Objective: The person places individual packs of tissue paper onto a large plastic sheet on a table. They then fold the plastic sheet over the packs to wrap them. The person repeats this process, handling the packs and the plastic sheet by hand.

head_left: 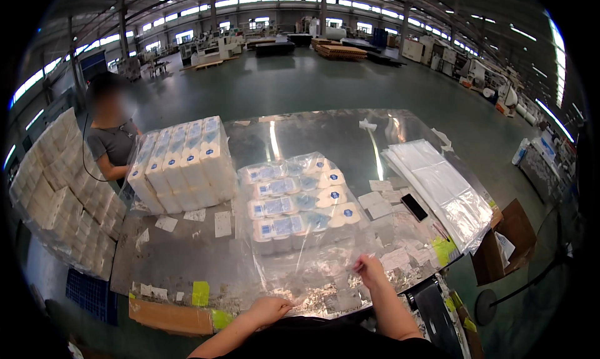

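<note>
In front of me a large clear plastic bag (312,265) lies with several white paper-roll packs (300,199) inside, stacked in rows with blue printed labels. Its loose, wrinkled end spreads toward me over the table's near side. My left hand (269,310) is closed at the near edge of that film, its fingertips pinching it. My right hand (370,271) is raised a little farther off, to the right, with fingers pinched together on the film's right side. Just where the clear film ends under each hand is hard to see.
At left on the metal table (169,246) stands a bagged block of similar packs (181,165), beside a co-worker (112,137). Flat plastic bags (437,184) are piled at right, near a black phone (414,207). A cardboard box (506,243) stands off the right edge; stacked packs (62,202) rise at far left.
</note>
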`<action>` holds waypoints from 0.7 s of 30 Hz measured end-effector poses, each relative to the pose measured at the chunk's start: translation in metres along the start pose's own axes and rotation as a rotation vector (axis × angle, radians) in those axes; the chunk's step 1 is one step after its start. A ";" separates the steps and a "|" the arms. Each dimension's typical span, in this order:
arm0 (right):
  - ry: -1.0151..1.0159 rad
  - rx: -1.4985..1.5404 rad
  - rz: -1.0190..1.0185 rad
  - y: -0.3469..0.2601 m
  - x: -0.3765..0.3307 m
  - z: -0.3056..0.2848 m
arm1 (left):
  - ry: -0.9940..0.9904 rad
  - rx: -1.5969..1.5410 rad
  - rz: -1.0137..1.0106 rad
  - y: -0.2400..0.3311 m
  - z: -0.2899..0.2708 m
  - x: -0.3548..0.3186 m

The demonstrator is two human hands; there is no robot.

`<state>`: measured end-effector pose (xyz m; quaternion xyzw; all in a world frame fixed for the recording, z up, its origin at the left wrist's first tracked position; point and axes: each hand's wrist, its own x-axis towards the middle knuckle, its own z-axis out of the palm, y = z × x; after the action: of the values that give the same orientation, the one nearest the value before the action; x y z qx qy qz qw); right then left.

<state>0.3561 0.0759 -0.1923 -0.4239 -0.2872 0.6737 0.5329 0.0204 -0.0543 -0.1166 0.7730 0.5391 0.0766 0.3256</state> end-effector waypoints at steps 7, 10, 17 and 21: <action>0.302 0.202 0.098 0.046 -0.050 -0.093 | -0.109 0.061 -0.128 -0.009 0.001 -0.011; 0.527 -0.072 0.091 0.032 -0.058 -0.136 | -0.144 0.039 -0.067 -0.005 0.008 -0.010; 0.656 -1.295 -0.325 0.059 -0.040 -0.112 | -0.187 -0.099 0.113 -0.005 -0.001 0.019; 0.596 -1.681 -0.473 0.091 -0.049 -0.071 | 0.352 0.255 0.169 0.007 -0.051 0.059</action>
<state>0.3789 -0.0001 -0.2891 -0.7577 -0.6121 -0.0203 0.2255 0.0261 0.0180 -0.0868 0.8249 0.5262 0.1688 0.1186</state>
